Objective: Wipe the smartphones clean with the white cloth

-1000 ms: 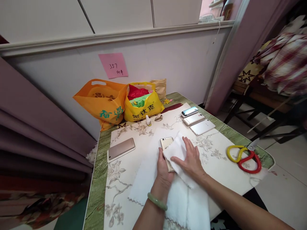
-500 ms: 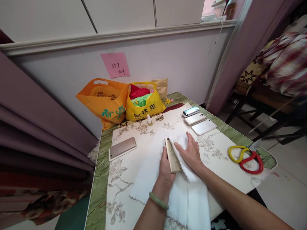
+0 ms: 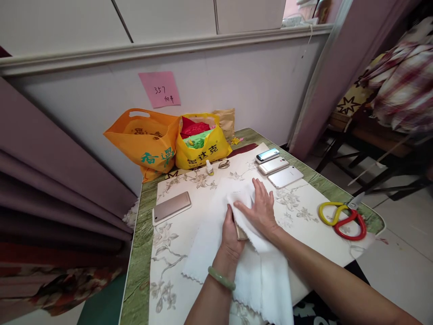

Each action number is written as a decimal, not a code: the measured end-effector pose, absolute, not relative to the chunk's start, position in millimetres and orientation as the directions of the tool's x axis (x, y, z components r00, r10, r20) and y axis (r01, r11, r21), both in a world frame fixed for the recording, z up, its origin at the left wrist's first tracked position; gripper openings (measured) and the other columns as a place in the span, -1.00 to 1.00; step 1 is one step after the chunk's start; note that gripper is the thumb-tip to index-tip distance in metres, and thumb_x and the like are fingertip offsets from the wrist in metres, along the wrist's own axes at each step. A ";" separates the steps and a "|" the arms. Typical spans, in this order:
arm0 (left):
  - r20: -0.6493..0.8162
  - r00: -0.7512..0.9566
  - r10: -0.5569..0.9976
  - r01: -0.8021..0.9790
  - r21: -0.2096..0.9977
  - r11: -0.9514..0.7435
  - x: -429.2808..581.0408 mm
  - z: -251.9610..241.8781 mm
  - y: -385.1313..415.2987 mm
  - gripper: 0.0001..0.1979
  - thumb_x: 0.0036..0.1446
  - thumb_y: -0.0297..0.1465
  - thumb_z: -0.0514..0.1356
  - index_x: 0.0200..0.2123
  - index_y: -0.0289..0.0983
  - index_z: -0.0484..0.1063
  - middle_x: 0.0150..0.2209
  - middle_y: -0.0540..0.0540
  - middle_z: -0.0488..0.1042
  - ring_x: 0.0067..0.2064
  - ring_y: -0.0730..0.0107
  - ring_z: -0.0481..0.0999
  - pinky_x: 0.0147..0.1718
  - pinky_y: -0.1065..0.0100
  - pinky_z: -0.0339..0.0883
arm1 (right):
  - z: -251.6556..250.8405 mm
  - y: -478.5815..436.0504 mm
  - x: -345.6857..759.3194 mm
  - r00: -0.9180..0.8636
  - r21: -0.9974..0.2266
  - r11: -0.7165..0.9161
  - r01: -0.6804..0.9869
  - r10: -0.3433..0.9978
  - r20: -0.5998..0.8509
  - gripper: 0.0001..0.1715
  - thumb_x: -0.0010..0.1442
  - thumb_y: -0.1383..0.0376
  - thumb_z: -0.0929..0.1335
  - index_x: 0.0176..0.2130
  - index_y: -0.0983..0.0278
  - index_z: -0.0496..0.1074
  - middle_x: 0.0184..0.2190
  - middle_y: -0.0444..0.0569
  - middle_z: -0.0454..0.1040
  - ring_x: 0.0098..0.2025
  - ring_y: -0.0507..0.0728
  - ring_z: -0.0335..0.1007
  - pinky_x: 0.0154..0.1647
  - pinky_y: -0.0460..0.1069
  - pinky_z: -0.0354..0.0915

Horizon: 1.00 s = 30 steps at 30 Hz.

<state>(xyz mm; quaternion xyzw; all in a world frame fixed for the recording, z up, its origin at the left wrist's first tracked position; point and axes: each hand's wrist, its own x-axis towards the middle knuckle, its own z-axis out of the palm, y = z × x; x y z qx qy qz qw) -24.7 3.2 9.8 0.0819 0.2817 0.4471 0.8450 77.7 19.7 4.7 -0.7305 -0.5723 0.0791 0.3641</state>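
At left, a green tabletop (image 3: 133,264) with a wood-grain pattern shows around a pale, smooth sheet (image 3: 182,302) printed with grey-brown flowers. On the sheet's left side lies a flat, rounded-corner rose-gold phone (image 3: 172,208). Behind it stand a soft orange bag (image 3: 144,142) with a slot handle and a crinkled yellow bag (image 3: 204,151). At centre, the left hand (image 3: 231,232), a polished green bangle (image 3: 221,278) at its wrist, is curled round a gold phone (image 3: 241,234), thumb upward, the other fingers largely hidden. A fuzzy white cloth (image 3: 275,275) with zigzag edges covers most of this phone. The right hand (image 3: 261,210) lies over the cloth, thumb spread from the extended fingers; whether they pinch the fabric cannot be told. To the right lie three slab-shaped phones (image 3: 274,165) and metal-bladed scissors (image 3: 345,208) with yellow and red loops.
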 end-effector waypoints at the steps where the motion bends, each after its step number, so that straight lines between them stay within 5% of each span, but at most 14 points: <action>1: -0.412 0.439 0.798 -0.706 0.391 0.590 -24.4 11.0 3.3 -0.46 0.20 -0.09 0.11 0.05 -0.39 0.45 -0.06 -0.25 0.57 0.05 0.09 0.50 0.15 0.17 0.26 | 4.0 24.3 83.0 0.357 -0.630 -0.099 0.771 0.886 0.297 0.01 0.12 -0.08 0.31 0.35 0.28 -0.10 0.34 0.19 0.03 0.37 0.32 -0.13 0.31 0.40 -0.29; 7: -0.449 0.350 0.823 -0.777 0.352 0.522 -22.7 15.0 5.9 -0.54 0.26 -0.12 0.05 -0.06 -0.35 0.52 -0.18 -0.17 0.61 -0.05 0.19 0.56 0.13 0.20 0.29 | -15.7 6.0 112.5 0.351 -0.623 -0.121 0.773 0.899 0.261 -0.06 0.13 -0.06 0.31 0.33 0.26 -0.02 0.32 0.18 0.09 0.35 0.32 -0.06 0.31 0.39 -0.26; 14: -0.400 0.428 0.810 -0.732 0.372 0.571 -22.5 9.9 4.4 -0.43 0.20 -0.05 0.09 0.05 -0.40 0.46 -0.07 -0.26 0.57 0.05 0.07 0.50 0.16 0.14 0.24 | -5.7 -7.5 85.0 0.245 -0.610 -0.010 0.792 0.920 0.304 0.13 0.04 -0.20 0.34 0.35 0.24 -0.11 0.33 0.18 0.05 0.36 0.34 -0.08 0.30 0.39 -0.25; 23: -0.459 0.396 0.795 -0.731 0.367 0.576 -21.9 13.2 3.4 -0.48 0.22 -0.08 0.08 0.03 -0.35 0.47 -0.09 -0.21 0.59 0.03 0.11 0.52 0.16 0.15 0.25 | -3.0 22.0 98.4 0.398 -0.671 -0.106 0.734 0.868 0.297 -0.03 0.12 -0.04 0.32 0.34 0.26 -0.07 0.31 0.18 0.10 0.34 0.33 -0.03 0.30 0.40 -0.27; 30: -0.385 0.451 0.805 -0.740 0.344 0.579 -23.4 9.4 5.4 -0.41 0.22 -0.05 0.06 0.09 -0.39 0.42 -0.02 -0.26 0.54 0.08 0.05 0.48 0.18 0.10 0.22 | -14.9 -25.1 87.7 0.236 -0.600 0.019 0.800 0.909 0.343 0.04 0.11 -0.08 0.34 0.36 0.25 -0.13 0.33 0.17 0.07 0.36 0.33 -0.06 0.31 0.39 -0.21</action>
